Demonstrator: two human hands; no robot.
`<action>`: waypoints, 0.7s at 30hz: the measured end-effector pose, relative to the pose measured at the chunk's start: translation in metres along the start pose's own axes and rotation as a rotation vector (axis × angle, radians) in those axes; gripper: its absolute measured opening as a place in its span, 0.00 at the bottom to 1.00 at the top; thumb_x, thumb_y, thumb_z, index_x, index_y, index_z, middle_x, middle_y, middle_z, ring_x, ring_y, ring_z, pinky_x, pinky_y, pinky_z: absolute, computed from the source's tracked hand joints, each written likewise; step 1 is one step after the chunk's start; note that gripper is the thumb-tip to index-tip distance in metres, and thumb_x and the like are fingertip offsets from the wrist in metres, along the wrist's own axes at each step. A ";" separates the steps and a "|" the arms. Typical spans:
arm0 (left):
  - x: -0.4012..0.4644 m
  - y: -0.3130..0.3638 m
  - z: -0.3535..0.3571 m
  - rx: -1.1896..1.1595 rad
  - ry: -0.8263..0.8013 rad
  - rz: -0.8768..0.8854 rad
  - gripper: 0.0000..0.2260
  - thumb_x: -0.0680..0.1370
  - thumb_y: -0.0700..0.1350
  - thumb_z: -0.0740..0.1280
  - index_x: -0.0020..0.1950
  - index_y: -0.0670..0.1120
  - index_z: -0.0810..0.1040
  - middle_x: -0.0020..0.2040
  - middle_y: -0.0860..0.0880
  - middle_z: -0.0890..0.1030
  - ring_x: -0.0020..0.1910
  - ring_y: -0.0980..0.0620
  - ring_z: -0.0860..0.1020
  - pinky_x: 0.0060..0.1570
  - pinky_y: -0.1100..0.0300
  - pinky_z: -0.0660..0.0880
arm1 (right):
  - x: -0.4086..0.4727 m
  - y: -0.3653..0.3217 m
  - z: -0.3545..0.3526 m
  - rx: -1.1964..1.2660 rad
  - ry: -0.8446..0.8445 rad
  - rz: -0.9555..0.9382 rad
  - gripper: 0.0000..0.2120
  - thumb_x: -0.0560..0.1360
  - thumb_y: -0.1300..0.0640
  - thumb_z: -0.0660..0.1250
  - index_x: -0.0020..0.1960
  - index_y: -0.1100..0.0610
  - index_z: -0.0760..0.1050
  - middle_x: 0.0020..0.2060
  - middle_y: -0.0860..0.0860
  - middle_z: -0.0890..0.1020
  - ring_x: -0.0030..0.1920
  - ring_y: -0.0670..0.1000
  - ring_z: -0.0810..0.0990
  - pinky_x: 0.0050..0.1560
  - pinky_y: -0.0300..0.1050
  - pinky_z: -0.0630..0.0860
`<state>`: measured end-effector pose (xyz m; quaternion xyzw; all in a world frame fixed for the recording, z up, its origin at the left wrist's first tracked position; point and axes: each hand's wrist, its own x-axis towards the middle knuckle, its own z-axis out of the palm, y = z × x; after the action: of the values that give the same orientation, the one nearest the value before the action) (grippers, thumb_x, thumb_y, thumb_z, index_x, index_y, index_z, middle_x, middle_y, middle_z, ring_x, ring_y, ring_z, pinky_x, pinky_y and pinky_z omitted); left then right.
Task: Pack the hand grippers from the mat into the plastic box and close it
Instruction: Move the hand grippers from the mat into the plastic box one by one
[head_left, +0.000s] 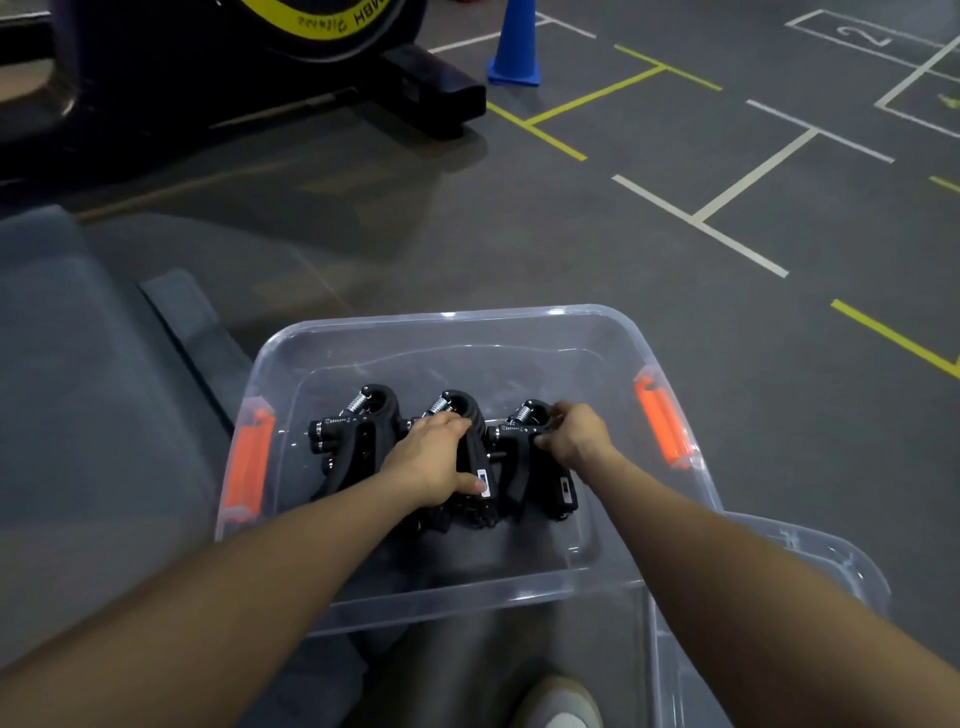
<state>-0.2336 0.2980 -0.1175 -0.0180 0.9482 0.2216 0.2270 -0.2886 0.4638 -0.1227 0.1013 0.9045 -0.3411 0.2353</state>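
A clear plastic box (452, 597) with orange latches (662, 423) stands on the floor in front of me. Three black hand grippers with steel springs lie side by side inside it. My left hand (434, 457) grips the middle hand gripper (470, 415), thumb on its handle near a white label. My right hand (574, 434) grips the top of the right hand gripper (522, 465). The left hand gripper (353, 441) lies untouched. The clear lid (779, 597) lies at the box's right, partly under my right forearm.
A grey mat (78, 389) lies left of the box. A black and yellow exercise machine (234, 67) stands at the far left, a blue cone (514, 47) beside it. Taped lines cross the grey floor. My shoe (558, 701) shows at the bottom edge.
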 end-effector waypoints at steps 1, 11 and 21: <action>-0.003 0.001 -0.005 -0.023 0.038 0.005 0.36 0.71 0.53 0.72 0.74 0.48 0.60 0.75 0.49 0.60 0.74 0.47 0.59 0.72 0.52 0.60 | 0.000 -0.009 0.000 0.058 0.014 -0.027 0.19 0.72 0.66 0.69 0.62 0.63 0.74 0.48 0.55 0.78 0.50 0.53 0.78 0.57 0.44 0.73; -0.075 -0.058 -0.089 -0.329 0.550 -0.083 0.13 0.74 0.42 0.68 0.58 0.43 0.76 0.58 0.44 0.76 0.57 0.46 0.77 0.61 0.54 0.72 | -0.054 -0.143 0.028 0.238 -0.013 -0.327 0.18 0.74 0.64 0.68 0.62 0.65 0.72 0.46 0.54 0.73 0.46 0.50 0.72 0.34 0.35 0.68; -0.176 -0.194 -0.134 -0.332 0.709 -0.363 0.15 0.75 0.43 0.68 0.60 0.42 0.75 0.60 0.42 0.75 0.58 0.44 0.76 0.62 0.54 0.71 | -0.141 -0.258 0.153 0.132 -0.206 -0.538 0.21 0.71 0.62 0.71 0.62 0.66 0.73 0.47 0.55 0.77 0.45 0.49 0.73 0.47 0.39 0.70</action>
<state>-0.1061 0.0543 -0.0132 -0.2956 0.9005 0.3079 -0.0835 -0.2007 0.1665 -0.0065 -0.1623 0.8461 -0.4577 0.2200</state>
